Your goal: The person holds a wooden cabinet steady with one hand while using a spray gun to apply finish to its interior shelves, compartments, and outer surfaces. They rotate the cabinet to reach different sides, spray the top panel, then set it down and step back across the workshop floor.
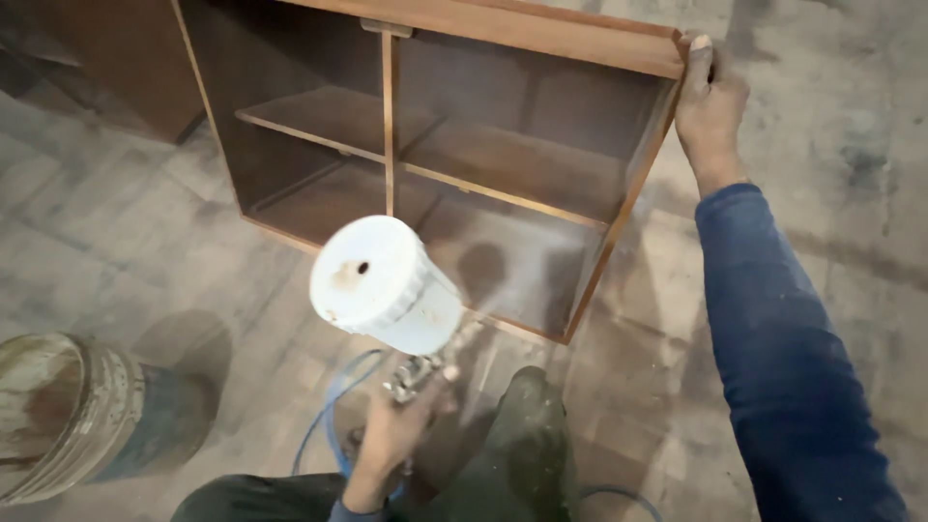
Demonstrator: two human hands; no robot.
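- Head view looks down on a spray gun [425,372] held low in the middle of the frame, with its white cup [387,285] standing on top, lid toward the camera.
- Left hand [391,435] comes up from the bottom edge, wrist bent upward, and its fingers are wrapped closed around the gun's handle; the metal body juts out above the knuckles and the cup sits just above and ahead of the fingers.
- Gun's nozzle end points up and right toward the cabinet [435,145]; a faint mist shows between the two.
- Blue hose [324,416] curves from under the left hand across the floor [116,232].
- Right hand [710,101] reaches far out at upper right, arm nearly straight in a blue sleeve [783,338]; its fingers are curled closed over the cabinet's top right corner, thumb on the upper edge.
- Cabinet is brown wood, open-fronted and tilted, its lower edge on the floor; one upright divider and one shelf split it into four compartments.
- Gun hangs just in front of the lower right compartment, apart from the wood, well apart from the right hand.
- Person's knee in dark, dusty trousers [527,435] shows just right of the left hand.
- Worn bucket [68,416], stained and with a blue base, stands at lower left, well apart from the gun.
- Floor is dusty grey slabs.
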